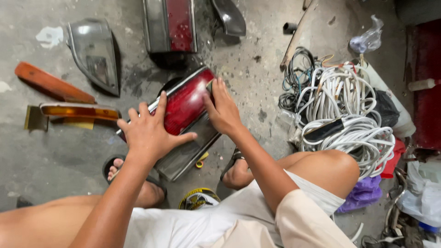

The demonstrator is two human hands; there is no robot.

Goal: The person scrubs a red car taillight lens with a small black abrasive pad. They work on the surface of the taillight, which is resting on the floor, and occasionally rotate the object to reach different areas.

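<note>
A red car tail-light unit (186, 106) with a dark grey housing rests tilted on the concrete floor between my feet. My left hand (148, 131) grips its left end, fingers spread over the top edge and thumb on the red lens. My right hand (222, 108) presses on the right end, fingers curled over the upper edge. Both hands hold the same lamp.
Another red tail light (170, 25), a clear lamp lens (94, 53), orange lenses (79, 110) and a dark lamp part (229, 17) lie on the floor ahead. A heap of white and black cables (342, 105) sits right. A small round tin (198, 198) lies near my legs.
</note>
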